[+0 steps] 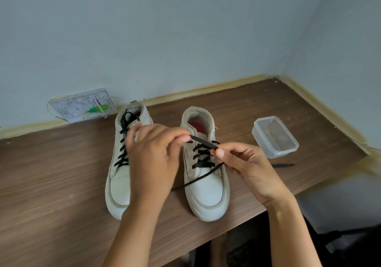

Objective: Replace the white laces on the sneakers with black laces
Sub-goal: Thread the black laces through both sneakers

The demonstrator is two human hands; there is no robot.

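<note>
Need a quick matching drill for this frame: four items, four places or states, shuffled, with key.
Items
1. left sneaker
2. right sneaker
3. plastic container
4. black lace

Places or states
A. held stretched between left hand and right hand
B. transparent, nothing visible inside, right of both shoes
C. laced in black up to the collar, partly behind the left hand
D. black lacing unfinished, a loose end trailing over the toe onto the table

Pairs: 1-C, 2-D, 3-B, 4-A
</note>
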